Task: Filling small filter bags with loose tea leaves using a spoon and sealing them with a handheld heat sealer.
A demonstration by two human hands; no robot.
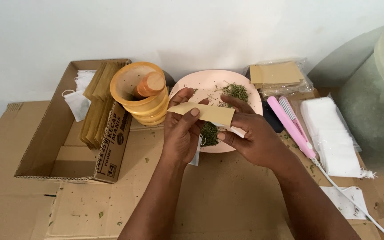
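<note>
Both hands hold a tan paper envelope level above a pink plate. My left hand pinches its left end, thumb on top. My right hand grips its right end, where a white sachet pokes out underneath. Dried green herb lies in a heap on the plate's far side, and more herb sits just below the envelope.
A yellow mortar with a wooden pestle stands left of the plate. An open cardboard box holds tan envelopes and white bags. To the right lie a pink sealing iron, stacked white sachets, bagged envelopes and a large tub.
</note>
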